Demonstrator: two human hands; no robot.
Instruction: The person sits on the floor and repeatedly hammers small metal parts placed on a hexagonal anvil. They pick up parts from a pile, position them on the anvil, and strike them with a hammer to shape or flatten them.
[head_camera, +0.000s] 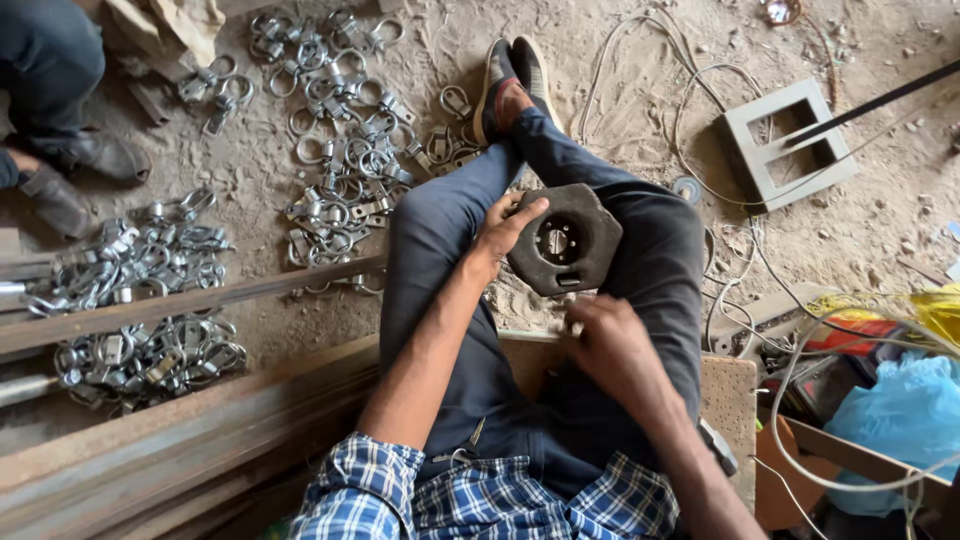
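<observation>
Holding dark lobed disc (566, 240) | left hand (503, 228) | face up, hole upward

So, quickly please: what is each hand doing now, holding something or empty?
Left hand: fingers grip the edge of the dark hexagonal metal part.
Right hand: curled just below the part; cannot tell if it holds anything.

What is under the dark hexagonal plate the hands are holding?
The plate sits over the gap between the person's knees, gripped by the left hand; the right hand is just below it. Sandy floor shows beneath. Its underside is hidden.
</observation>
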